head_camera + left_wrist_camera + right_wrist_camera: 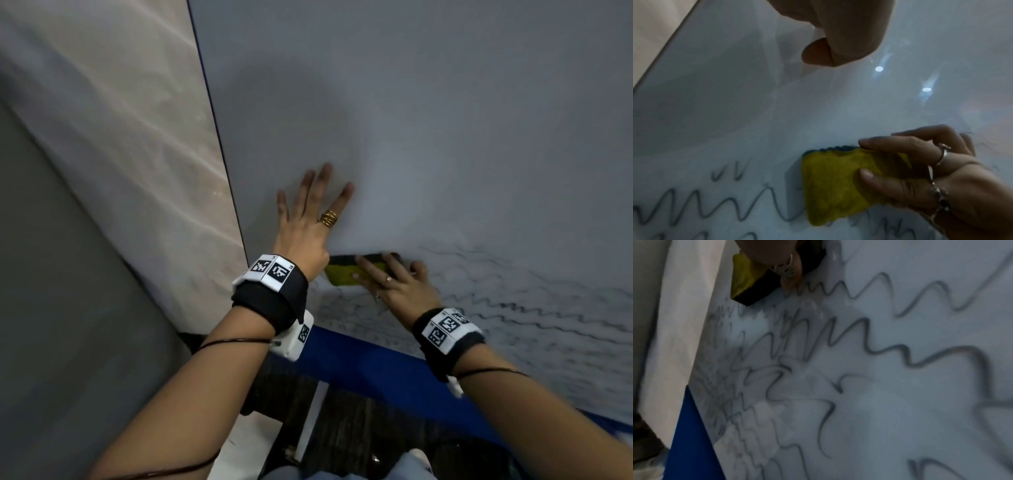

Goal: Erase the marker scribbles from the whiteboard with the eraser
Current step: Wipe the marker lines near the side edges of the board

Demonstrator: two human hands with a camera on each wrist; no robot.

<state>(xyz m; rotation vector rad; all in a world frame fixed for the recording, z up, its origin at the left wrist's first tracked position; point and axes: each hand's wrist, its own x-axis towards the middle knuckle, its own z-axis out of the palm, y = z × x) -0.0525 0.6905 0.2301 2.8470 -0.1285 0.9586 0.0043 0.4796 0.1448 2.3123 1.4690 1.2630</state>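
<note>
Both forearms are seen closest to the head camera, each wrapped at the wrist by a black strap carrying white blocks printed with black-and-white square code markers; no letters or brand names can be read on them or anywhere else.

A yellow eraser with a dark felt underside is held flat against the whiteboard by the right hand. Its fingers are curled over the yellow back, the thumb is set against the upper edge, and a ring with a thin chain is worn on it. The eraser sits at the upper edge of the scribbled area, near the board's left border.

The left hand is laid just above the eraser, palm against the board with its fingers spread straight; nothing is gripped by it. A coiled gold ring is worn on one finger.

Rows of wavy dark marker scribbles are spread across the lower part of the board, below and to the right of the eraser; only loops are formed, no legible words. Above the eraser the surface is seen wiped, with faint smears and two round light reflections.

A blue band runs under the board's bottom edge. A pale wall is seen to the left.
</note>
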